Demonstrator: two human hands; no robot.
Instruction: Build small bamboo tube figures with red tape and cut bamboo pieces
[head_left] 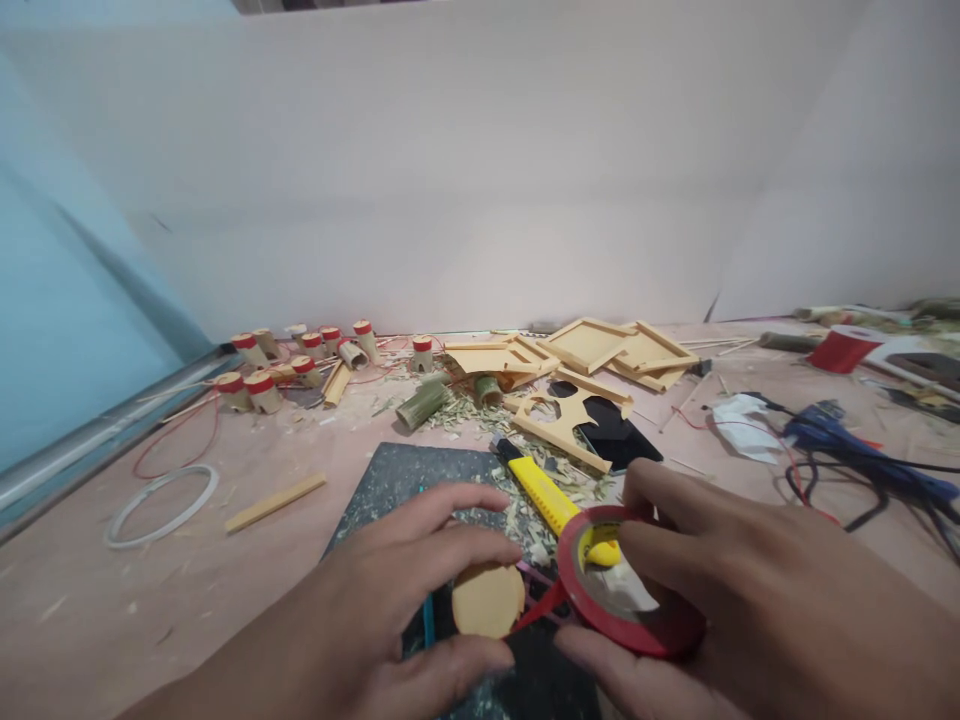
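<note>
My left hand [420,590] curls its fingers and thumb around a piece with a round, pale wooden disc [489,602] on top; its lower part is hidden. My right hand [697,580] grips a roll of red tape [581,590] tilted on its side. A strip of red tape stretches from the roll to the edge of the disc. Below both hands lies a dark speckled slab [420,470]. A yellow utility knife [540,490] rests just beyond the roll, its near end seen through the roll's hole.
Bamboo tubes with red-banded tops [262,392] stand at the back left. Wood shavings [457,412], a cut-out wooden sheet [559,430] and shallow wooden trays [589,345] lie ahead. A white ring [161,505], a wood strip [276,502], blue cable [862,445] and red spool [844,350] flank them.
</note>
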